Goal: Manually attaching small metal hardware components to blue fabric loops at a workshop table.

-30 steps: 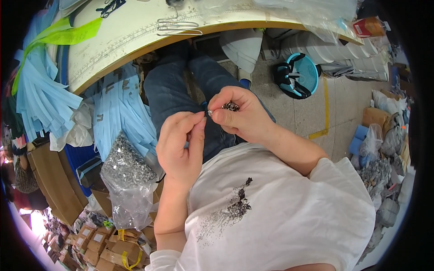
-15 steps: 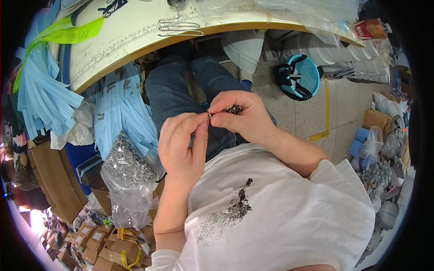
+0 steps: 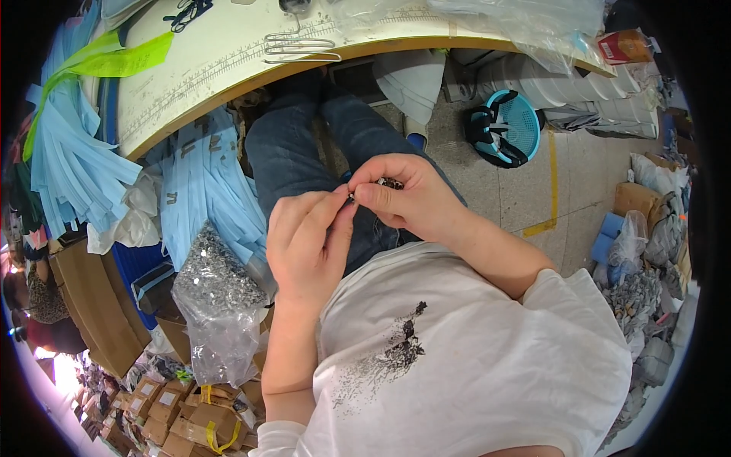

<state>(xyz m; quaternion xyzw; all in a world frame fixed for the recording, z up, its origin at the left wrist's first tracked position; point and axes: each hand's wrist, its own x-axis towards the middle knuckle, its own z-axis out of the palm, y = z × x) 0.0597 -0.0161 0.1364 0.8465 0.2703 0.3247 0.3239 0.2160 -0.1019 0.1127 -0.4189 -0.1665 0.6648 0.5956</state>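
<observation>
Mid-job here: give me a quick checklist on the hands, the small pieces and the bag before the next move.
1. Right grip curled around the dark shiny bunch: ok.
2. Left grip at the tiny dark piece, near the right fingertips: ok.
3. Left thumb and fingertip firmly pinching that piece: cannot tell; too small.
4. Clear view of the bunch: not ok; fingers hide part of it.
5. Clear plastic bag with silvery bits, to the person's left, apart from both grips: ok.

A white short-sleeved cloth T-shirt (image 3: 487, 343), softly creased, carries a speckled black splash-shaped print (image 3: 402, 346) across its front — below it, dark blue denim-like trousers (image 3: 283, 148).
</observation>
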